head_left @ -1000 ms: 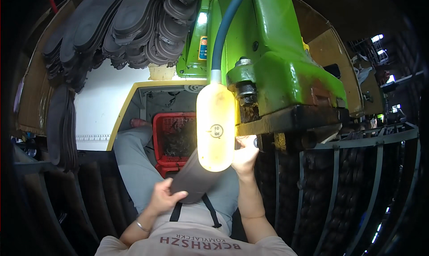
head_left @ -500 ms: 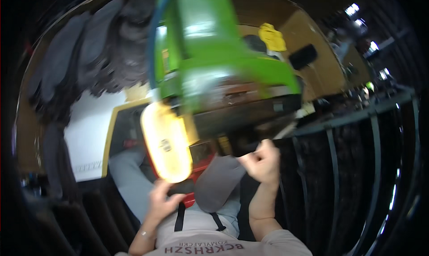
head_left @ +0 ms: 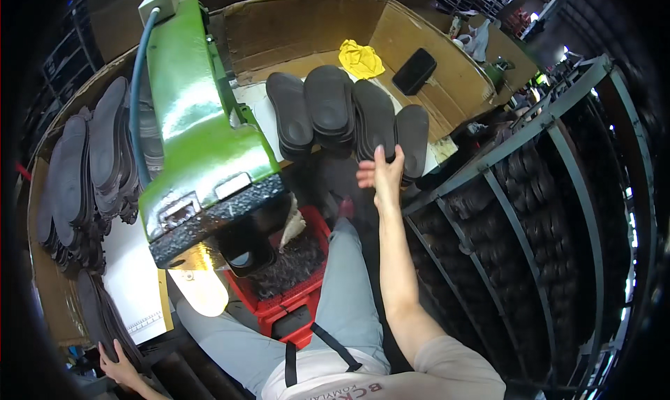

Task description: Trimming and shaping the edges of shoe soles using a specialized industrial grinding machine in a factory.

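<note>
I see a big green machine (head_left: pixel 199 131) in front; brown cardboard walls (head_left: pixel 307 27) behind; a dark metal rack (head_left: pixel 551 191) beside me.

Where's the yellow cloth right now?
Head view, top centre: the yellow cloth lies in the cardboard box, behind the dark insoles, left of a black phone.

Four dark shoe soles (head_left: pixel 349 114) lie side by side, overlapping, on cardboard.
</note>
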Available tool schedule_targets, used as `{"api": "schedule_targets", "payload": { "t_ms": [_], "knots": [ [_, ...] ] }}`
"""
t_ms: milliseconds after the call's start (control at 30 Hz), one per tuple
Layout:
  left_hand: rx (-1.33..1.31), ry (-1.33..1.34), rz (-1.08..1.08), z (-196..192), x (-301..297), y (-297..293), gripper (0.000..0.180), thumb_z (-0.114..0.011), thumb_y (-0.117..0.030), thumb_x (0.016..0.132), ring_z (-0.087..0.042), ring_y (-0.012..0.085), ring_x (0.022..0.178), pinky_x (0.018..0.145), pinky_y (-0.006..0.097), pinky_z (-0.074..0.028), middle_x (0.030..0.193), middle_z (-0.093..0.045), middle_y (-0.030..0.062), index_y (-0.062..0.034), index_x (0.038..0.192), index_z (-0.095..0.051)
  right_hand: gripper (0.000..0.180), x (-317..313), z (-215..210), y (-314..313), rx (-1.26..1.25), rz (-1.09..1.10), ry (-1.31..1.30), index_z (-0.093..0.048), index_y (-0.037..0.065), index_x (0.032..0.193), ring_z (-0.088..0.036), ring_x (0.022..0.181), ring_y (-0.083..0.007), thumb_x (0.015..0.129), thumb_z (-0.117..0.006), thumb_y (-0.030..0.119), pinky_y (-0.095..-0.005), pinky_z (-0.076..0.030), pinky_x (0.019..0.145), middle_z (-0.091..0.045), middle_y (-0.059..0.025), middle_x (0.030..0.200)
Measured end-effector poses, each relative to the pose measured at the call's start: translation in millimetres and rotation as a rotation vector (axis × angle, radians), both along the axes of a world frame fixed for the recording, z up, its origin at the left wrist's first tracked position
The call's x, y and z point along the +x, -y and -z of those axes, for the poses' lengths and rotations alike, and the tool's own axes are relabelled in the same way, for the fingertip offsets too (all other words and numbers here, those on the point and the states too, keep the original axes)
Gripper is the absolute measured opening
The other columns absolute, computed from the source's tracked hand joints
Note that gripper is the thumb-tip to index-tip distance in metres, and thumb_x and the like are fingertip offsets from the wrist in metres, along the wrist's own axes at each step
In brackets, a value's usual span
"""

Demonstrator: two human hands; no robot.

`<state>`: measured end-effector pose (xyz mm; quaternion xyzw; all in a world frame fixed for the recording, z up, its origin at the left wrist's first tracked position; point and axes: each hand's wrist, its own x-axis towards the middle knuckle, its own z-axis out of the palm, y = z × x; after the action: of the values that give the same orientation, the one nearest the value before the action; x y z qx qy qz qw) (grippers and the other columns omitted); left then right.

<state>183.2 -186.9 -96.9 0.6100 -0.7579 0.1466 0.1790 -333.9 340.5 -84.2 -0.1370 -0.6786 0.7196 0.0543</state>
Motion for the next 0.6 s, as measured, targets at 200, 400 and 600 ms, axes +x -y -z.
{"api": "schedule_targets", "payload": {
  "t_ms": [200, 400, 600],
  "knots": [
    [0.04, -0.389, 0.482, -75.1, 14.3, -63.3, 0.036, -0.075, -0.009, 0.073, -0.051, 0.0287, 0.112, 0.096, 0.039, -0.041, 0.126, -0.048, 0.0159, -0.0041, 0.107, -0.062, 0.056, 112.4, 29.3, 38.3, -0.094, -0.647, -0.012, -0.027, 0.008, 0.14, -0.06, 0.055, -0.0147, 0.094, -0.056, 0.017, -0.0246, -0.048, 0.045, -0.062, -0.011, 0.079],
    [0.868, -0.527, 1.189, -88.9, -136.1, -190.5, 0.049, -0.085, -0.015, 0.033, -0.055, 0.0381, 0.103, 0.089, 0.042, -0.044, 0.107, -0.056, 0.0208, -0.0057, 0.076, -0.063, 0.072, 208.5, 80.4, 43.8, -0.688, -1.006, 0.49, -0.017, 0.011, 0.148, -0.05, 0.119, -0.0232, 0.092, -0.06, 0.028, -0.0374, -0.046, 0.093, -0.049, -0.0197, 0.13],
    [1.319, -1.183, 1.097, -0.4, -214.3, -272.0, 0.056, -0.084, -0.016, 0.061, -0.055, 0.0268, 0.111, 0.095, 0.038, -0.043, 0.115, -0.057, 0.0165, -0.0026, 0.111, -0.06, 0.056, 240.9, 57.1, 3.6, -0.518, -0.756, 0.425, -0.048, -0.004, 0.128, -0.056, 0.109, -0.0222, 0.077, -0.071, 0.001, -0.0343, -0.044, 0.095, -0.056, -0.0143, 0.122]
  ]
}}
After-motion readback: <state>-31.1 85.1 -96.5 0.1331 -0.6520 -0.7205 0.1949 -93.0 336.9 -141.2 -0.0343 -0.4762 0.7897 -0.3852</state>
